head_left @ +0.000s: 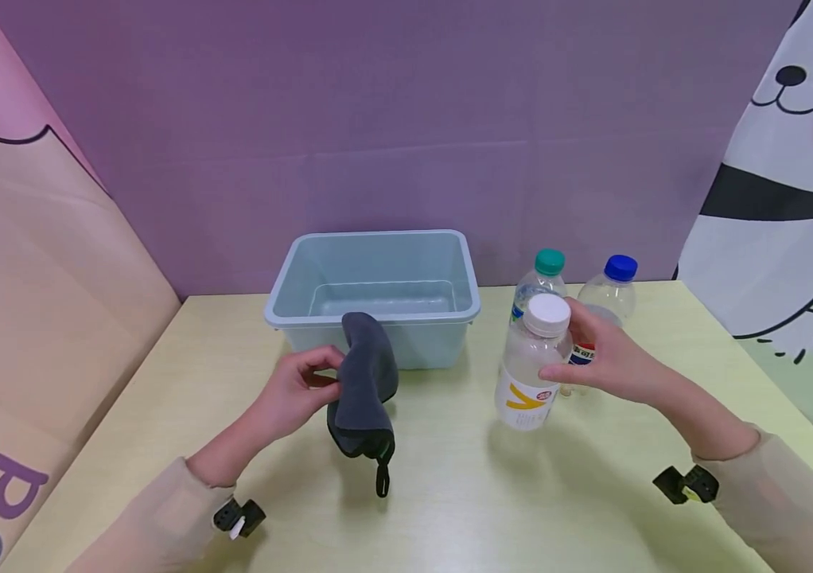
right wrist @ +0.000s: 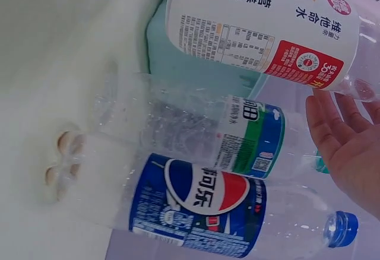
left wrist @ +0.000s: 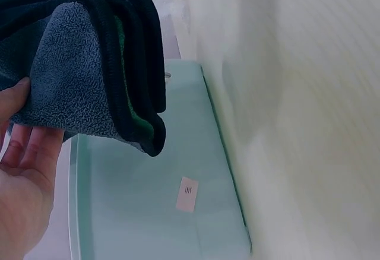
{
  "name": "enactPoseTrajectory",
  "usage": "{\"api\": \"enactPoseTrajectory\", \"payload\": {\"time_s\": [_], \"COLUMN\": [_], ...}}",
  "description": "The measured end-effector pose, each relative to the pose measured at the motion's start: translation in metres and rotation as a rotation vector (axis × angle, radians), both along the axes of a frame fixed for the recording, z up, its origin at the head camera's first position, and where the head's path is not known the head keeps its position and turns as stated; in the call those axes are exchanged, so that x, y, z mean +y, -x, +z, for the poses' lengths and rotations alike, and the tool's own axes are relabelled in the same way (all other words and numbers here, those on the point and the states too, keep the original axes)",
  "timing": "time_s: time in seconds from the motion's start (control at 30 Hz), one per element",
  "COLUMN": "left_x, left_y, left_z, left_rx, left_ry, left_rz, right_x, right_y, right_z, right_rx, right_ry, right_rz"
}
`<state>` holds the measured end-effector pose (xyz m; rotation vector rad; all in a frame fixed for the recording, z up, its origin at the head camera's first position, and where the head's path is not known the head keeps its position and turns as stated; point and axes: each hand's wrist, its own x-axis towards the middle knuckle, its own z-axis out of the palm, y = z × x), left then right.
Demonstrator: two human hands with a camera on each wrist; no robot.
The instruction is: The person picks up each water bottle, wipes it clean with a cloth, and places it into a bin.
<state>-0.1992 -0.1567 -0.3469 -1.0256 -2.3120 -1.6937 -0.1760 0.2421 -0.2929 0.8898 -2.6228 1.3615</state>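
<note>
My left hand pinches a folded dark grey towel between thumb and fingers, in front of the basin. Black edging and a hanging loop show at the towel's lower end; its fuzzy face fills the upper left of the left wrist view. With thumb and fingers round its upper part, my right hand grips a clear bottle with a white cap and white label. Just behind that bottle stand a green-capped water bottle and a blue-capped cola bottle, both upright on the table.
A light blue plastic basin stands at the back of the pale wooden table, nothing showing inside it. Behind the table hangs a purple backdrop, with printed cartoon panels at left and right.
</note>
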Motion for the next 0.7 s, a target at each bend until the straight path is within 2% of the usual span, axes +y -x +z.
{"api": "enactPoseTrajectory", "payload": {"time_s": [0.43, 0.7], "left_x": [-0.018, -0.023], "left_y": [-0.002, -0.004], "left_z": [0.004, 0.005], "left_rx": [0.018, 0.013], "left_ry": [0.024, 0.021], "left_rz": [0.07, 0.088], "right_x": [-0.01, -0.016], "right_y": [0.012, 0.018], "right_z": [0.016, 0.027], "right_rx": [0.029, 0.035], "right_ry": [-0.012, -0.021], "right_rz": [0.013, 0.017]}}
